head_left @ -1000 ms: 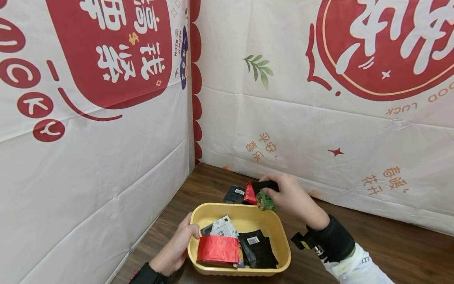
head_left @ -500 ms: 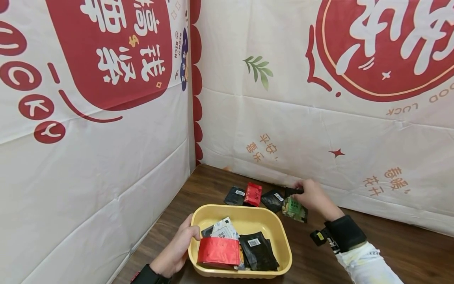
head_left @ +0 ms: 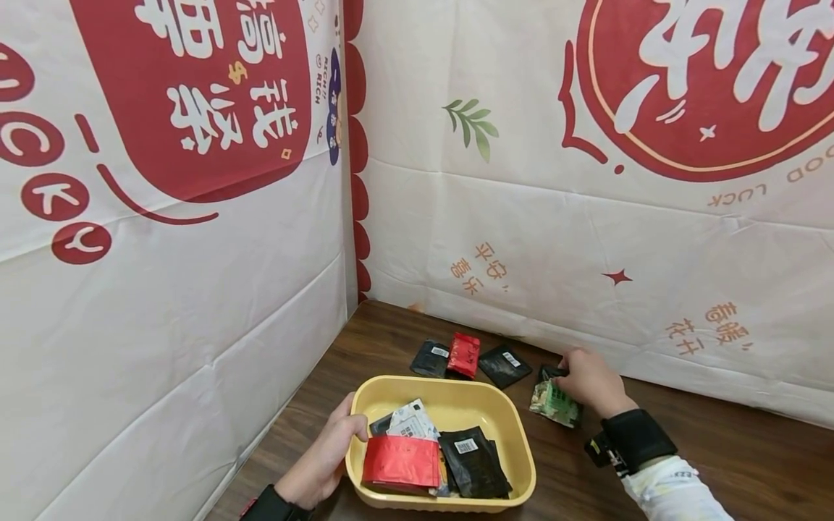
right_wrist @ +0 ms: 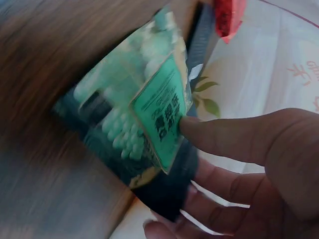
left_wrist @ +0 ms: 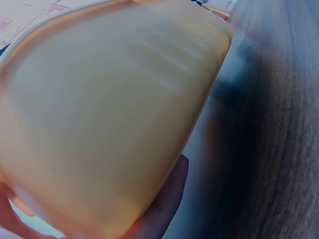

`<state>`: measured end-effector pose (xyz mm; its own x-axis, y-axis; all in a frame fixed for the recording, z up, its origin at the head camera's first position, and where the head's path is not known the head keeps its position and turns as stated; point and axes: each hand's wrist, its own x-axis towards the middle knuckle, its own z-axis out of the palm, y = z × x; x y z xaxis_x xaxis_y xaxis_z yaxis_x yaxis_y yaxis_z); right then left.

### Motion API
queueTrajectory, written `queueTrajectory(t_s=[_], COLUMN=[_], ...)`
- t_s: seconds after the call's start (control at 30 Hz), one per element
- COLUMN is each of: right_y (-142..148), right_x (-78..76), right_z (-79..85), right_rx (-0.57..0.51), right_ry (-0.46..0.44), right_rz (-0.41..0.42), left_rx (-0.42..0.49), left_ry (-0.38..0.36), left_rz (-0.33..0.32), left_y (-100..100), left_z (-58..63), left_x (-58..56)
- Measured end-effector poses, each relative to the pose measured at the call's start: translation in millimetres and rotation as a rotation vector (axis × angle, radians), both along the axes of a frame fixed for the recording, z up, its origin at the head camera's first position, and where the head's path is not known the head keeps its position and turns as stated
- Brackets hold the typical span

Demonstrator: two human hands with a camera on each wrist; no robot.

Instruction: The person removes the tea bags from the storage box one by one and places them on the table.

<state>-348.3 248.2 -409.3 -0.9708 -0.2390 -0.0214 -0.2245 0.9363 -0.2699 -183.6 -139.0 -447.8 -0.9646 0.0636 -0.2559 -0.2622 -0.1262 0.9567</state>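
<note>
My left hand [head_left: 326, 456] grips the left rim of a yellow plastic basin [head_left: 456, 386], thumb over the edge. The left wrist view shows the basin's outer wall [left_wrist: 99, 109] with fingers under its lower edge. Inside lie a red packet [head_left: 402, 461], a white printed packet [head_left: 413, 420] and black packets [head_left: 473, 461]. At the right, my right hand [head_left: 593, 383] pinches a green printed packet with dark ends [head_left: 556, 405] low at the table. In the right wrist view my thumb presses the face of this green packet [right_wrist: 144, 104], fingers behind it.
Behind the basin, a dark packet [head_left: 431, 359], a small red packet [head_left: 464, 354] and a black packet [head_left: 504, 365] lie in a row on the brown wooden table [head_left: 691, 441]. White printed cloth walls [head_left: 534, 231] close off the left and back.
My right hand has moved right with the green packet and down toward the table. A black packet once behind it now shows on the table. The left hand keeps its hold on the basin.
</note>
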Motion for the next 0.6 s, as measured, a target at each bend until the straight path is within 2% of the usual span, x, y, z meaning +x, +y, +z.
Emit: queueTrajectory(t_s=[0.17,0.3,0.47,0.6], right_y=[2,-1,-11,-30], right_x=[3.2,7.7,11.0,19.6], right_z=[-12.2,-15.3,-7.7,7.4], right_rx=[0.120,0.172,0.163,0.131], right_ry=[0.081,0.134,0.216,0.317], right_rz=[-0.007,0.000,0.040,0.102], left_rx=[-0.005,-0.012,-0.016,-0.025], left_ry=[-0.022,-0.026,-0.033,-0.041], left_rz=[0.007,0.000,0.005,0.010], left_y=[0,1,2,2], left_z=[-0.1,-0.5,-0.5,-0.4], left_x=[-0.7,0.1,0.2,-1.3])
